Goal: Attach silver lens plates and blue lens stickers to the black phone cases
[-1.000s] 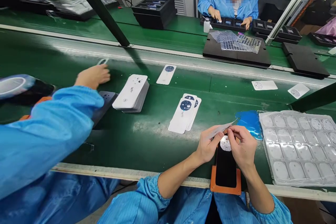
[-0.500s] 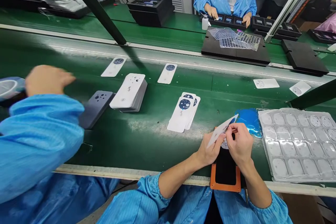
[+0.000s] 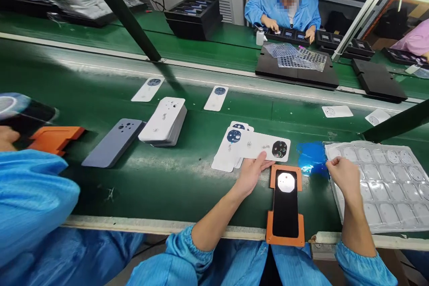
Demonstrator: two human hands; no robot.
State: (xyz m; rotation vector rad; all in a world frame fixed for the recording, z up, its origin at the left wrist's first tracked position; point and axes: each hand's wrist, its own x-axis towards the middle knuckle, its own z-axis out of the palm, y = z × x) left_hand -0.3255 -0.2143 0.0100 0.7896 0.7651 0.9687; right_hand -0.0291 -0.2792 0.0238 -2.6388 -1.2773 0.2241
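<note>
My left hand grips the lower edge of a white phone back cover with a round black camera area. It is held above a few overlapping white covers with blue camera circles. My right hand is pinched closed at the edge of a crumpled pile of blue film; what its fingertips hold, if anything, is hidden. Between my hands, by the table edge, lies an orange fixture with a black phone-shaped plate and a shiny white disc.
A clear tray of round parts lies right. Leftward are a stack of white covers, a grey-blue cover, another orange fixture and a co-worker's sleeve. Dark posts slant over the bench. Someone works opposite.
My hands have moved apart: left with the cover, right toward the blue film. The cover's camera area has turned from blue to black. The neighbour's arm has drawn back left.
</note>
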